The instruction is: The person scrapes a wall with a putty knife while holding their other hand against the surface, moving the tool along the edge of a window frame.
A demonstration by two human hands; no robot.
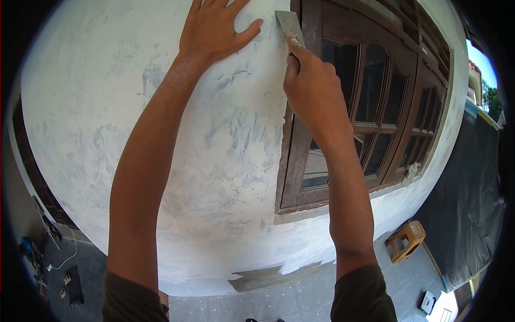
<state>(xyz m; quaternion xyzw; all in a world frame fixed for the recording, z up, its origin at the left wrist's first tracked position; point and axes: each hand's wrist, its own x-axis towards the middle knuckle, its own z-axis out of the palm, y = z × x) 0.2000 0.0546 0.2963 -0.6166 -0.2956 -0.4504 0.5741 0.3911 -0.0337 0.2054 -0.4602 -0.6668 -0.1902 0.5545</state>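
Note:
My right hand (314, 86) is wrapped round a putty knife (289, 26), its index finger stretched along the blade. The flat metal blade points up and lies by the wall beside the window's left frame edge; whether it touches cannot be made out. Bits of white putty stick to the blade and finger. My left hand (212, 32) lies flat on the wall (225, 139), fingers spread and their tips cut off by the upper picture edge. The wall is patchy white and grey, with rough putty marks. White dust speckles my left forearm.
A brown wooden window (370, 86) with glass panes fills the wall's right part. Below stand a brown plastic stool (406, 241) and a dark sheet (461, 193). White specks dot the grey tiled floor (241, 308). A white cable (67, 260) lies at lower left.

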